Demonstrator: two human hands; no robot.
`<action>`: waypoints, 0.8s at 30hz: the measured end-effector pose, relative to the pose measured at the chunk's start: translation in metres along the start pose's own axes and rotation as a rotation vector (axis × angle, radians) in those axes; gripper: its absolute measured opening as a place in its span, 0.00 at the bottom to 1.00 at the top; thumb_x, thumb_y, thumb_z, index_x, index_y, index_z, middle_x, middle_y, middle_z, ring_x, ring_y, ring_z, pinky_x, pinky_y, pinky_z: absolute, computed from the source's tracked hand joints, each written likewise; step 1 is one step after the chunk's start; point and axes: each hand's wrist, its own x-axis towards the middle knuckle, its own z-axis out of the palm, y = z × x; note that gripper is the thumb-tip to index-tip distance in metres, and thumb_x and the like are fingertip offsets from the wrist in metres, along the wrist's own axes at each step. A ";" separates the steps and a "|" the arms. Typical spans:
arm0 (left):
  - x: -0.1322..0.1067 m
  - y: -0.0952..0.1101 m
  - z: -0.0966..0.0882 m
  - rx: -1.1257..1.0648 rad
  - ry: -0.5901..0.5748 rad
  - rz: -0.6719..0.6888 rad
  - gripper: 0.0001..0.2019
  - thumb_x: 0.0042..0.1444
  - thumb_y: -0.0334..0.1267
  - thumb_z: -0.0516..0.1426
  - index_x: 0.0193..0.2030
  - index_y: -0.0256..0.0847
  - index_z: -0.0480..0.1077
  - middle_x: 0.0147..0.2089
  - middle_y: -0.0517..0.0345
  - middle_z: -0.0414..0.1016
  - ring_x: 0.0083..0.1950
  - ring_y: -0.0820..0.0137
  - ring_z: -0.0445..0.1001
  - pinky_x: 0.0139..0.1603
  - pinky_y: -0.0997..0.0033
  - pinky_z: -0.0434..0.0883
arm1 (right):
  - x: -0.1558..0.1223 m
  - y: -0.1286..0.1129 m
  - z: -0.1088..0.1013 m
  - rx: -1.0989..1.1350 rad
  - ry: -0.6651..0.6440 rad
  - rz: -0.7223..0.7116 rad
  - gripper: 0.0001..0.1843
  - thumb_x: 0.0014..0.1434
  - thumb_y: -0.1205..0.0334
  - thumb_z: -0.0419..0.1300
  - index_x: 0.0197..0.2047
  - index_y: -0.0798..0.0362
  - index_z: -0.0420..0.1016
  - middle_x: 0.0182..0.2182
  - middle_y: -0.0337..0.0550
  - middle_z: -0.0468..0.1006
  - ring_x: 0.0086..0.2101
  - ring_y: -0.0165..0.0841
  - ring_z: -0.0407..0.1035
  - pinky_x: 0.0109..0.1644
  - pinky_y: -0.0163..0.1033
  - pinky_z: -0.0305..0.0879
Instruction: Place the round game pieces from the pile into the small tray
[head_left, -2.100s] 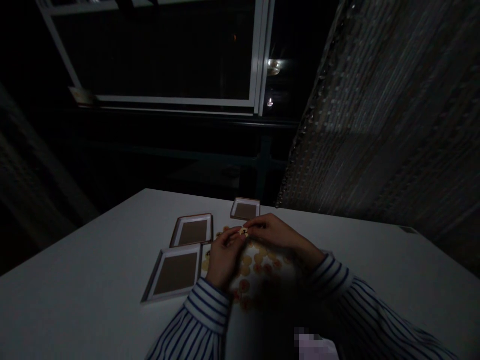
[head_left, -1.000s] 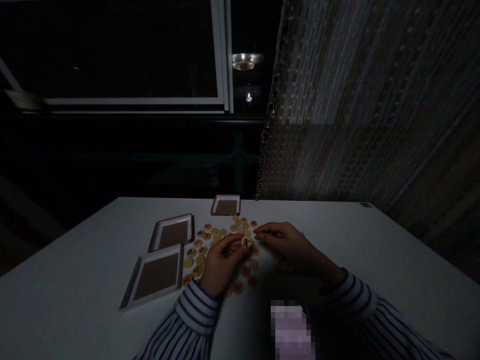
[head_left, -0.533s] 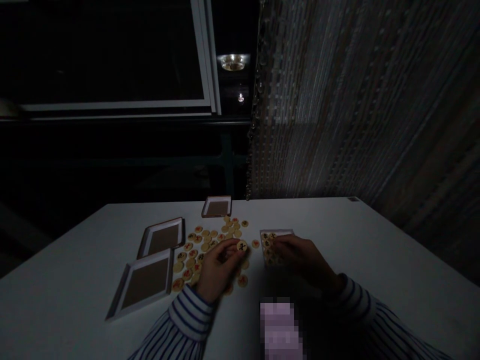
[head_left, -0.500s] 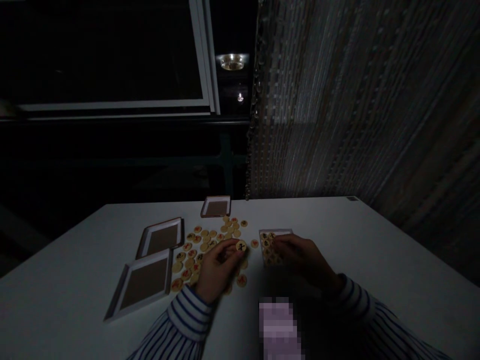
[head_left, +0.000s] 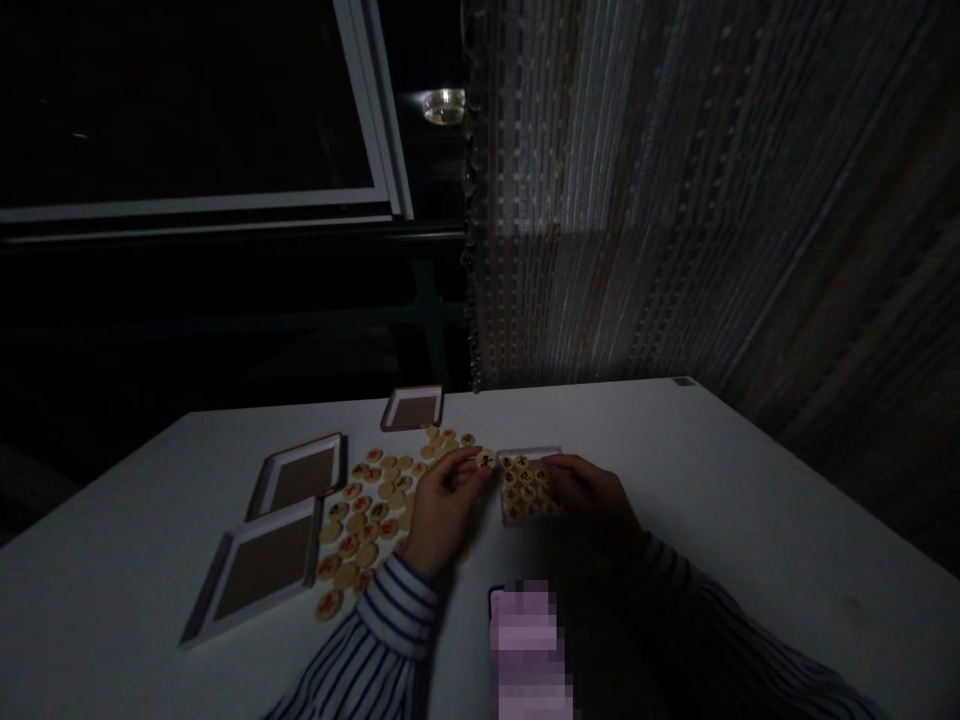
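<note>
Tan disc [head_left: 485, 460] pinched in my left hand [head_left: 442, 505] beside the tray [head_left: 532, 451] — right hand [head_left: 592, 492] touches it, grip unclear

Disc [head_left: 486, 460] markings too small to read, pixelated patch [head_left: 529, 650] cut by bottom edge

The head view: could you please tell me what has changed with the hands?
The right hand let go of the disc and moved right to the small tray of discs. The left hand kept the disc pinched and carried it to that tray's left edge. The loose discs and empty trays stayed put.
</note>
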 end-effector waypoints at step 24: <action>-0.021 -0.019 0.023 0.043 -0.050 -0.081 0.10 0.38 0.33 0.61 0.31 0.37 0.72 0.27 0.56 0.76 0.28 0.72 0.74 0.30 0.75 0.71 | -0.004 0.024 0.009 -0.041 -0.160 -0.163 0.11 0.55 0.57 0.55 0.39 0.51 0.74 0.35 0.45 0.76 0.35 0.33 0.71 0.38 0.39 0.68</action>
